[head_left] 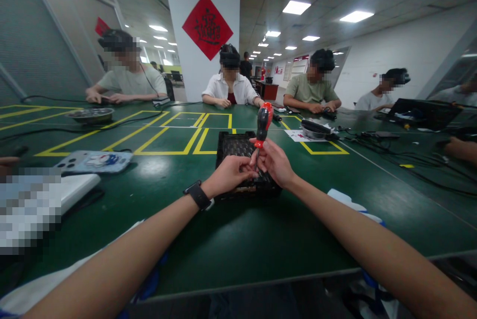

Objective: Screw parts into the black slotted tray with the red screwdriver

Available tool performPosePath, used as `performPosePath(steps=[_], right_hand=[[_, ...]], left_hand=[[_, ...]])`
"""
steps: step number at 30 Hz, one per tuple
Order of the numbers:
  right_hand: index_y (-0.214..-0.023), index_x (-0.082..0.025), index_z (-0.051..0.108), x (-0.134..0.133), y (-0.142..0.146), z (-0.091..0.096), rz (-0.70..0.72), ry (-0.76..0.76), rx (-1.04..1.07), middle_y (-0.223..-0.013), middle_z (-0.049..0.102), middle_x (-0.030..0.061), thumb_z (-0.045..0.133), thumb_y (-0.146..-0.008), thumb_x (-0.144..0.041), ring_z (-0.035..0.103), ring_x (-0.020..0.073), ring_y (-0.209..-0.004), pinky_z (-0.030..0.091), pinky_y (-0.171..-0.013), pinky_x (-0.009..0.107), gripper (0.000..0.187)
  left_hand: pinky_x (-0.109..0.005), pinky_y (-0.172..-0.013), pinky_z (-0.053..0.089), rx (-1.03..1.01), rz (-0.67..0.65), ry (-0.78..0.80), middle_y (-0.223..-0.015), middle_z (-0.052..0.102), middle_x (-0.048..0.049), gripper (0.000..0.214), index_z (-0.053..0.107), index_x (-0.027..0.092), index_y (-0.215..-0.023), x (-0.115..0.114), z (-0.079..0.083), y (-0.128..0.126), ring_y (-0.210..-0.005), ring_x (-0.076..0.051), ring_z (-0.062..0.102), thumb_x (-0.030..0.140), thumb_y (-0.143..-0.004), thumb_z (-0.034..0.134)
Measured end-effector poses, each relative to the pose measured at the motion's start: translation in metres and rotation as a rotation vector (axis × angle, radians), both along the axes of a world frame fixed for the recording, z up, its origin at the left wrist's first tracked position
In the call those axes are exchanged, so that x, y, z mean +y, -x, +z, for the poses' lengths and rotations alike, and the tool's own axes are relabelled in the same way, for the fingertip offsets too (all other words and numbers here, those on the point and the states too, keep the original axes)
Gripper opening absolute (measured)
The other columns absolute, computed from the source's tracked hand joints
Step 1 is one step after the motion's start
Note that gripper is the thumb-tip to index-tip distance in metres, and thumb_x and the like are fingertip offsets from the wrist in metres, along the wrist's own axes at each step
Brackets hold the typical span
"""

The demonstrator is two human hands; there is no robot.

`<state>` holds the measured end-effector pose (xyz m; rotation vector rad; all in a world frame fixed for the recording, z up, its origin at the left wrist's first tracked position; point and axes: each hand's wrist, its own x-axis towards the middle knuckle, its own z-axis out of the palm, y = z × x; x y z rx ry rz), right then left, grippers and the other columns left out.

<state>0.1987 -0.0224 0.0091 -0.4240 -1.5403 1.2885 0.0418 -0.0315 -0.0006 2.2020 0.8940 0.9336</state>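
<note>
A screwdriver [264, 121] with a red and black handle stands nearly upright in front of me, its shaft pointing down. My right hand [276, 162] grips it with the fingers around the shaft just below the handle. Close beside the shaft, the fingers of my left hand [231, 174] are pinched together; whatever they hold is too small or hidden to name. Both hands are over a black plastic box [234, 146] with a patterned, crate-like inside. My hands cover much of its near part, and the screwdriver's tip is hard to make out.
A phone in a patterned case [99, 161] lies to the left, near a white object. Farther off are a metal bowl [91, 115], a dark round item on paper [316, 129] and loose black cables [406, 160]. Yellow tape [164, 152] marks the green table. Several people wearing headsets sit around.
</note>
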Motion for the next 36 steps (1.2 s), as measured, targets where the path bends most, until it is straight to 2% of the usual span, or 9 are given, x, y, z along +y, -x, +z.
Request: performPosePath(steps=[8,15,22,29,36], right_hand=[[-0.108,-0.018,0.049,0.0016,-0.0021,-0.0001,-0.015,-0.015,-0.017,-0.065,0.056,-0.0018,0.040,-0.087,-0.036,0.039,0.0044,-0.040,0.029,-0.040,0.019,0.030],[-0.111,-0.018,0.047,0.0007,-0.0011,0.0004,-0.045,-0.028,-0.024,-0.065,0.056,-0.0024,0.043,-0.085,-0.039,0.039,0.0044,-0.042,0.028,-0.038,0.017,0.034],[-0.111,-0.018,0.048,-0.0009,-0.0013,0.0005,-0.010,0.014,-0.013,-0.067,0.055,-0.0021,0.040,-0.086,-0.039,0.037,0.0042,-0.040,0.033,-0.041,0.019,0.034],[-0.106,-0.019,0.049,0.0010,-0.0003,-0.0010,-0.053,-0.017,-0.012,-0.065,0.055,-0.0022,0.042,-0.085,-0.041,0.037,0.0037,-0.040,0.026,-0.037,0.017,0.031],[-0.107,-0.018,0.049,0.0002,-0.0008,-0.0002,0.007,0.009,0.025,-0.066,0.055,-0.0025,0.039,-0.087,-0.038,0.037,0.0037,-0.039,0.033,-0.039,0.018,0.031]], left_hand=[[-0.022,-0.065,0.043,0.018,-0.051,-0.036,-0.075,0.065,-0.0026,0.018,0.061,0.013,-0.081,-0.0030,0.0047,-0.0012,-0.069,-0.013,0.058,0.028,-0.079,0.053],[-0.021,-0.057,0.043,-0.009,0.036,-0.023,-0.067,0.060,-0.0010,0.025,0.058,0.012,-0.078,-0.0020,0.0035,-0.0014,-0.059,-0.011,0.053,0.035,-0.070,0.063],[-0.022,-0.062,0.045,-0.009,-0.057,0.022,-0.072,0.063,-0.0033,0.016,0.058,0.012,-0.079,-0.0034,0.0036,-0.0021,-0.065,-0.012,0.057,0.027,-0.077,0.054],[-0.021,-0.054,0.042,-0.007,0.041,0.004,-0.064,0.059,-0.0008,0.027,0.059,0.012,-0.074,-0.0018,0.0013,-0.0026,-0.057,-0.010,0.053,0.038,-0.069,0.063],[-0.021,-0.060,0.044,-0.006,-0.058,0.017,-0.070,0.063,-0.0028,0.016,0.060,0.012,-0.078,-0.0012,0.0017,-0.0012,-0.064,-0.012,0.057,0.027,-0.077,0.054]])
